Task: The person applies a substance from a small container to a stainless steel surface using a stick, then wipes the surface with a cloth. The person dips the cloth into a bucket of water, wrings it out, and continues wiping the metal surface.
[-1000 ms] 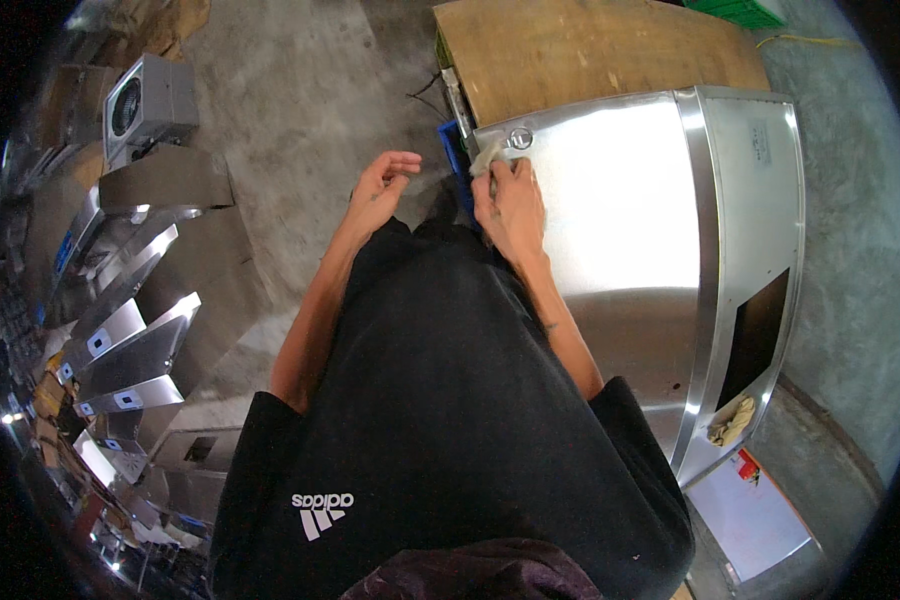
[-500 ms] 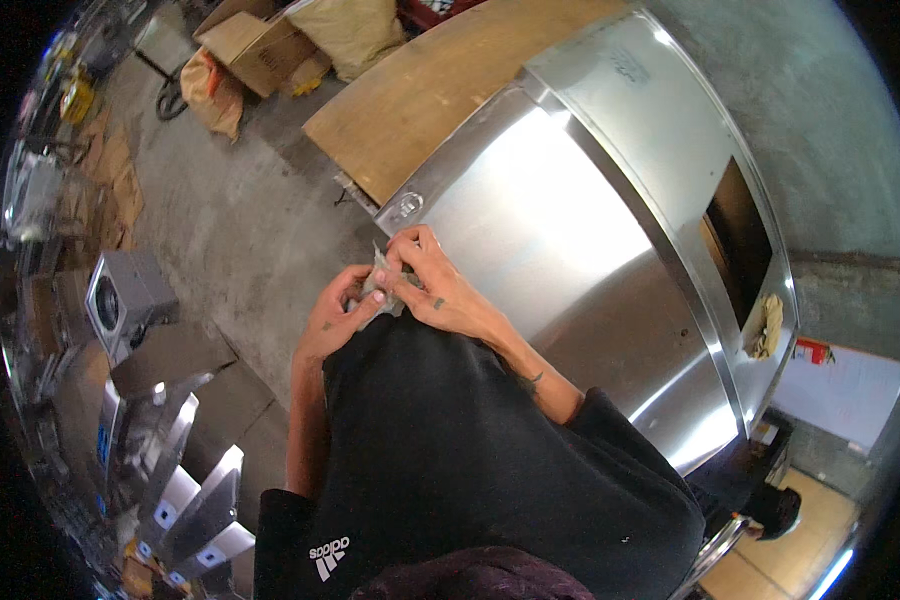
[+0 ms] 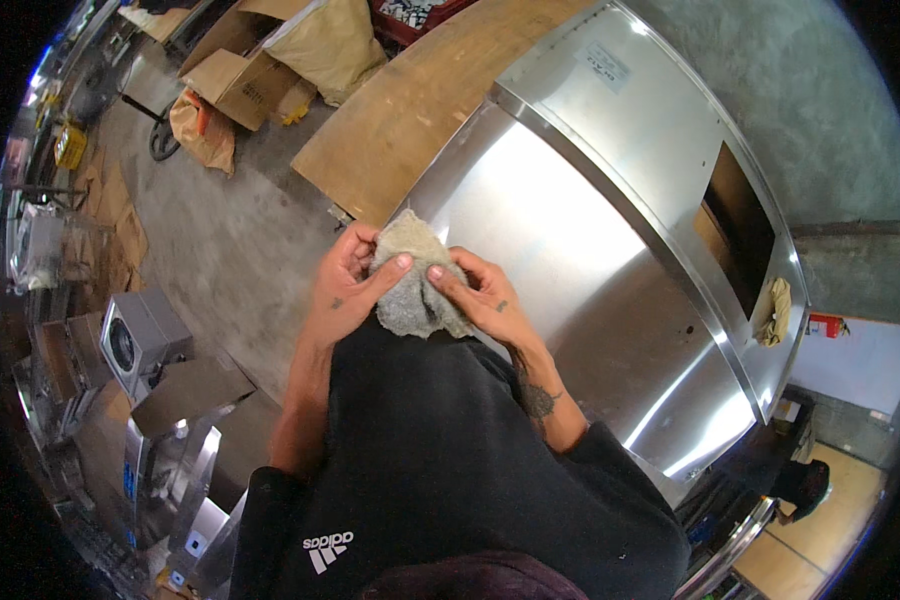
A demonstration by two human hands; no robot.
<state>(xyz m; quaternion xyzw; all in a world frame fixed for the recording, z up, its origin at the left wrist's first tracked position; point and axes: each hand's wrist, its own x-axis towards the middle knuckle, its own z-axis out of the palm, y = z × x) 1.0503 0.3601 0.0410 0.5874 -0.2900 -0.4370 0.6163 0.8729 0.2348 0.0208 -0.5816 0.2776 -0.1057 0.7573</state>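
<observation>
steel panel (image 3: 590, 250) blocks right, bare floor (image 3: 240, 250) left

Both hands on one grey rag (image 3: 410, 285), bunched between them. Left hand (image 3: 345, 285) grips its left side, thumb on top; right hand (image 3: 480, 300) pinches its right side. Steel panel (image 3: 590, 260) just right of the hands; wooden board (image 3: 410, 130) beyond them.

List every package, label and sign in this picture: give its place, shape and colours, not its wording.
Label: top of the steel panel, small pale rectangle.
Cardboard boxes: on the floor at upper left, brown, open flaps.
Sack: beside the boxes, tan, bulging.
Paper bag: below the boxes, brown, crumpled.
Red tag: right edge, small, on a white board.
</observation>
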